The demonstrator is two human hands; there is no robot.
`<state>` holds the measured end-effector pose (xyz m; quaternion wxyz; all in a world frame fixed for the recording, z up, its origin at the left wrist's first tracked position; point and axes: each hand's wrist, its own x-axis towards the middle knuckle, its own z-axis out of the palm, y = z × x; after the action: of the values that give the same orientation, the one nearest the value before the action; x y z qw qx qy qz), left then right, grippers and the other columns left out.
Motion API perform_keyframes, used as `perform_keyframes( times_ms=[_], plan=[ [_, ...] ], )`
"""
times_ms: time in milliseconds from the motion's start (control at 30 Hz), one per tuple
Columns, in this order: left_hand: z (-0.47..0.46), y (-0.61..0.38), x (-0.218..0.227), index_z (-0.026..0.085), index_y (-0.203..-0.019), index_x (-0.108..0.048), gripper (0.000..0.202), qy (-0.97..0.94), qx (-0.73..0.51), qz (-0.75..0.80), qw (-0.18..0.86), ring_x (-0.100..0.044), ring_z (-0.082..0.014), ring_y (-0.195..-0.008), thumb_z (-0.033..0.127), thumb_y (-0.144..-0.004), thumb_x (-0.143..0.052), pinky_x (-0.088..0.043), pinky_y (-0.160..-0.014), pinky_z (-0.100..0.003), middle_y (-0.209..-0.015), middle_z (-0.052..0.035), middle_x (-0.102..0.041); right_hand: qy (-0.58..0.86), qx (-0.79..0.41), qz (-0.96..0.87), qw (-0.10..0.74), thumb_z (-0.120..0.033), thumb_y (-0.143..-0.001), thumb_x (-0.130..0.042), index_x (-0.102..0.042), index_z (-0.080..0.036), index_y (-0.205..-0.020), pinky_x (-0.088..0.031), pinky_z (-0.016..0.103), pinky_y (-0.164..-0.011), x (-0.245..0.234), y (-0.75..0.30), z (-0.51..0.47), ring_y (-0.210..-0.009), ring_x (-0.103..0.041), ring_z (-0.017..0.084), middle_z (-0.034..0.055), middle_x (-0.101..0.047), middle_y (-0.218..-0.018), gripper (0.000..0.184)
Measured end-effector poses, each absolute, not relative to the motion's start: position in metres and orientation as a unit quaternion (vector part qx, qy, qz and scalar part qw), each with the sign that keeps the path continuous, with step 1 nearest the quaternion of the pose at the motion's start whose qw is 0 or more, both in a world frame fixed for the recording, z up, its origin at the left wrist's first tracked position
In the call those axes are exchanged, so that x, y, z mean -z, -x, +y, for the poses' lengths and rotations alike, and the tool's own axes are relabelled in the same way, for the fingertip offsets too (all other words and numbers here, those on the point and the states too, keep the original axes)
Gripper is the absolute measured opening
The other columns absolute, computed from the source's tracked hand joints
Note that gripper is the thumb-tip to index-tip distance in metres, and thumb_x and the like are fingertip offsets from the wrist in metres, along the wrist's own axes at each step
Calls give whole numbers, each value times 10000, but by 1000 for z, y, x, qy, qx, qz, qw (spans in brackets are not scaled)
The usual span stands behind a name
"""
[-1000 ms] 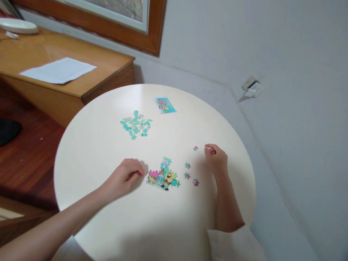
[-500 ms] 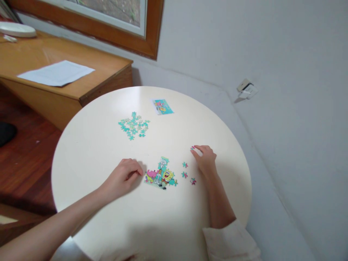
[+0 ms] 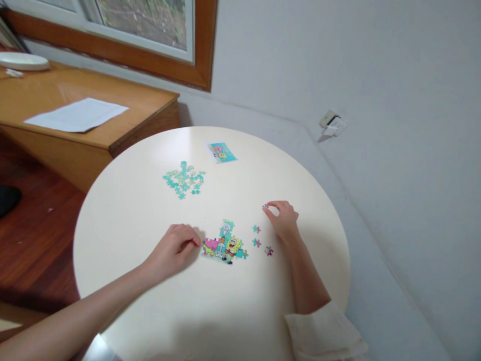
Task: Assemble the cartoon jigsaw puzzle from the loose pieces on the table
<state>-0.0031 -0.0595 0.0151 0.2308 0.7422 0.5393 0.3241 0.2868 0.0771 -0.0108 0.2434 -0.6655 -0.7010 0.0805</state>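
Between the thumb and index finger of my right hand (image 3: 282, 218) is a small pink and teal puzzle piece (image 3: 265, 206), pinched at the right of the white table. Three loose puzzle pieces lie just left of that wrist: a teal and pink piece (image 3: 256, 229), a similar piece (image 3: 256, 242) below it, and a darker pink one (image 3: 269, 251). My left hand (image 3: 176, 246) rests on the table with curled fingers, its fingertips right beside the left edge of the partly joined cartoon puzzle (image 3: 225, 245). Nothing shows in the left fingers.
Several loose teal pieces (image 3: 184, 179) form a pile farther back on the round white table (image 3: 124, 210). Behind them lies a picture card (image 3: 222, 152). A wooden desk (image 3: 150, 105) with a paper sheet (image 3: 77, 115) stands at the back left; a wall socket (image 3: 330, 122) is at right.
The camera view has shifted slightly. My right hand keeps its pinch on the puzzle piece, which appears slightly turned. My left hand stays beside the joined puzzle.
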Motion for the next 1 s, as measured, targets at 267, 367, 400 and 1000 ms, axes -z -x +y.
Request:
perform_keyframes(
  times_ms=[267,367,400,1000],
  plan=[
    [-61,-3,-17,177,-808,-573,179,-710,-337,555,272,-535,-145,-680,134,-783,-401,-388,-659,-262,-722,-9,-614,660,-72,-701,259,-389,-780,-559,-660,-213,-904,-321,413,-865,13,-288,75,-1005,-523,257,76,-632,-1028,238],
    [-62,-7,-18,183,-846,-553,150,-724,-330,542,271,-536,-165,-753,150,-809,-412,-378,-707,-297,-785,-21,-606,659,-76,-701,260,-394,-783,-556,-656,-211,-891,-316,412,-862,13,-289,76,-1003,-524,256,73,-630,-1020,235],
    [-63,-8,-19,185,-846,-547,142,-733,-322,537,266,-531,-173,-772,156,-819,-412,-373,-719,-309,-797,-24,-598,659,-77,-702,260,-396,-783,-555,-656,-211,-886,-315,411,-859,13,-289,76,-998,-524,256,73,-629,-1018,235],
    [-76,-81,-23,157,-1077,-536,263,-938,-174,293,60,-543,-230,-946,194,-816,-530,-388,-908,-385,-1105,-114,-595,657,-87,-681,311,-439,-754,-540,-609,-202,-809,-349,386,-809,15,-285,75,-853,-558,225,66,-650,-892,253]
  ],
)
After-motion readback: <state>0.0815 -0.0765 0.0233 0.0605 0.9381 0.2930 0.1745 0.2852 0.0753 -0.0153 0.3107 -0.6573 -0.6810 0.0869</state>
